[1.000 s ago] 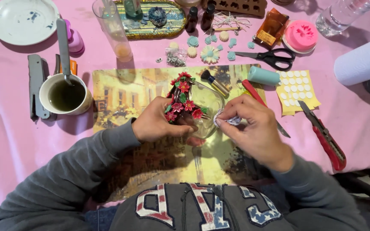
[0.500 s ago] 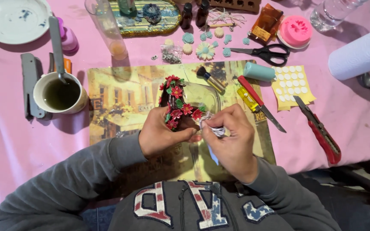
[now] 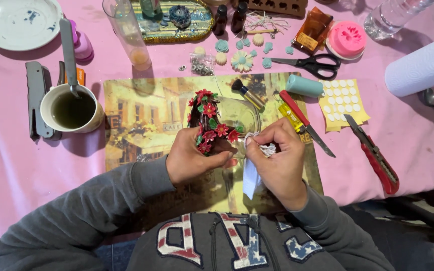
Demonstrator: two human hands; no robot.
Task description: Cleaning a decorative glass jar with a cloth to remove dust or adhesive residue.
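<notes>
A pink cloth covers the tabletop (image 3: 6, 165), and a picture placemat (image 3: 141, 120) of a street scene lies in the middle of it. Around it sit a mug (image 3: 71, 108) of dark liquid with a spoon, a white plate (image 3: 18, 22), black scissors (image 3: 312, 64), a red utility knife (image 3: 375, 155), a sheet of round white stickers (image 3: 342, 103) and a paper towel roll (image 3: 423, 65). Over the placemat, the left hand (image 3: 194, 160) has its fingers closed on a clear glass piece trimmed with red flowers (image 3: 209, 125) (its far rim shows beyond them). The right hand (image 3: 277, 160) pinches a crumpled white tissue (image 3: 259, 148) against the glass.
</notes>
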